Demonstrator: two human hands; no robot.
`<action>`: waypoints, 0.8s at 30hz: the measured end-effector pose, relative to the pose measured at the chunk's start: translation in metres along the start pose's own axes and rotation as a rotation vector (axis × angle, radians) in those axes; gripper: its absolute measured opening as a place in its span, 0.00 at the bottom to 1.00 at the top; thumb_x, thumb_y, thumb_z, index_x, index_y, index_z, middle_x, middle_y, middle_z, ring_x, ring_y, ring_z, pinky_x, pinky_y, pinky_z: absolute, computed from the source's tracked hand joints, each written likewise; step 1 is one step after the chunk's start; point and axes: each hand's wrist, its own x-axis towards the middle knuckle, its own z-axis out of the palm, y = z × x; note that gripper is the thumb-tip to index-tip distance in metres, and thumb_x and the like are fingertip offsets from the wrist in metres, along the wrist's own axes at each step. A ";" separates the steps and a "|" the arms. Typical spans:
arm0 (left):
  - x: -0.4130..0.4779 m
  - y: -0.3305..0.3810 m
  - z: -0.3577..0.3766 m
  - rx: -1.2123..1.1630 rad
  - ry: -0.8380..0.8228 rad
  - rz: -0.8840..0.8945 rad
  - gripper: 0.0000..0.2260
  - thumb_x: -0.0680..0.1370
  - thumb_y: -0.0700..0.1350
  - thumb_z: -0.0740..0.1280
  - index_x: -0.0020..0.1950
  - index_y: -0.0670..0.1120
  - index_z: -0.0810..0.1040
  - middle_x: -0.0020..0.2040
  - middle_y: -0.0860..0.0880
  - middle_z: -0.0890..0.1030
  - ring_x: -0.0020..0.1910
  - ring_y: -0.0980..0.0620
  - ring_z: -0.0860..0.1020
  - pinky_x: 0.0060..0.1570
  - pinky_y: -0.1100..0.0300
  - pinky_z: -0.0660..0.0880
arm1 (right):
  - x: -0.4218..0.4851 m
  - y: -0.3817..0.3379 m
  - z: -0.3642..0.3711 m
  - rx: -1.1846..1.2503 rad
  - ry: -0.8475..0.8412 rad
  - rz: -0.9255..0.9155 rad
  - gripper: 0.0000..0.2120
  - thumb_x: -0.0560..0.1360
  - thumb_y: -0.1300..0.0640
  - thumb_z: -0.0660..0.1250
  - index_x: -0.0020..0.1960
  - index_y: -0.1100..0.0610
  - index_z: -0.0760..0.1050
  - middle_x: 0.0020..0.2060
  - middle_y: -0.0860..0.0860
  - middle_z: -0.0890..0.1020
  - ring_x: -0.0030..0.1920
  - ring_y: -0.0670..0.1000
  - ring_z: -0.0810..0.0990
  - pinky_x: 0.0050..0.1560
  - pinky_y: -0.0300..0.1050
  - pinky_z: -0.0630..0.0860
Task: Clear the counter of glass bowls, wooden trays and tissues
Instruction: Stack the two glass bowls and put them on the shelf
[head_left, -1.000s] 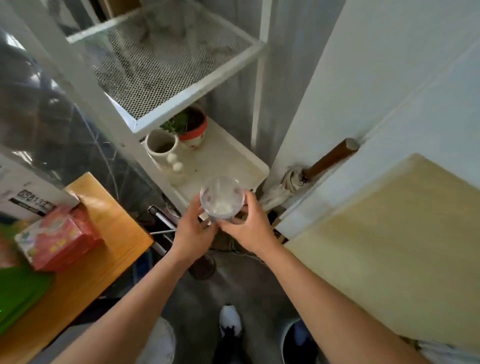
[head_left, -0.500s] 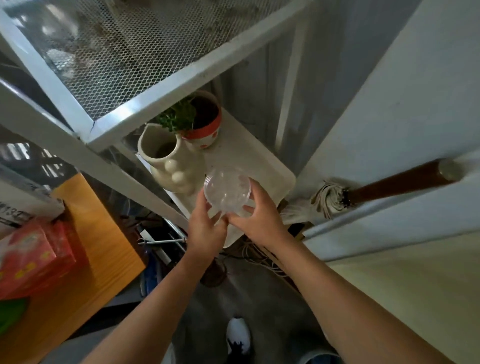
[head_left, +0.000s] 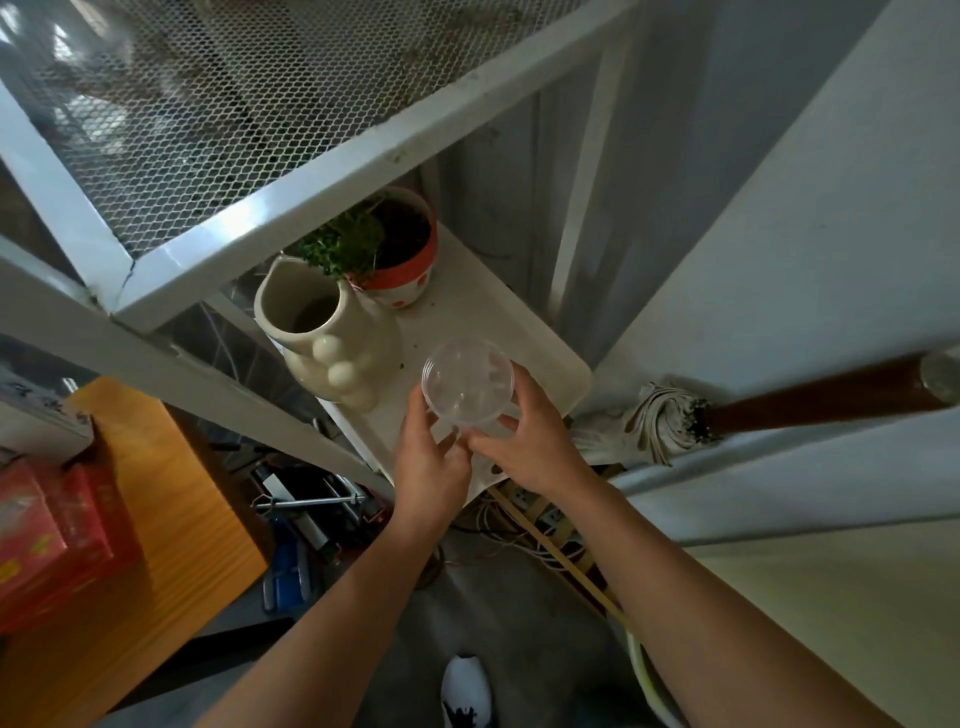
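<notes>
My left hand (head_left: 428, 457) and right hand (head_left: 535, 447) both curl their fingers round the clear glass bowl (head_left: 467, 384), held mid-frame over the white shelf (head_left: 524, 332). Just left of it stands a cream jug (head_left: 332, 343), with a potted plant (head_left: 402, 260) above it in the frame. A mesh shelf (head_left: 260, 104) overhangs at the upper left.

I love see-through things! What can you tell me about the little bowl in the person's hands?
The glass bowl is small, round and clear, with a thin rim; it looks empty. Its mouth faces up towards the camera. The left hand grips its left side, the right hand its right side. It is over the front of the white shelf, beside the cream jug; whether it touches the shelf cannot be told.
</notes>
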 end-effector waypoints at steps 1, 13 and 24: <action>0.000 0.000 0.000 0.006 0.005 -0.001 0.34 0.74 0.31 0.69 0.73 0.59 0.64 0.59 0.76 0.72 0.62 0.73 0.70 0.49 0.77 0.73 | 0.000 0.000 0.001 -0.004 0.002 -0.002 0.39 0.68 0.58 0.78 0.72 0.43 0.63 0.66 0.41 0.70 0.64 0.36 0.69 0.54 0.22 0.69; -0.009 0.005 0.001 0.070 0.023 0.007 0.35 0.75 0.31 0.65 0.75 0.60 0.62 0.64 0.63 0.74 0.64 0.68 0.72 0.53 0.71 0.76 | -0.005 0.004 0.011 0.016 0.022 0.049 0.38 0.71 0.58 0.76 0.72 0.40 0.59 0.61 0.32 0.70 0.60 0.29 0.70 0.54 0.23 0.69; -0.013 -0.002 -0.007 0.231 0.048 -0.072 0.33 0.77 0.41 0.71 0.78 0.51 0.59 0.72 0.50 0.70 0.65 0.51 0.75 0.52 0.65 0.73 | -0.011 0.009 0.006 0.019 0.046 0.111 0.43 0.68 0.51 0.77 0.74 0.39 0.56 0.62 0.35 0.68 0.59 0.33 0.70 0.50 0.28 0.69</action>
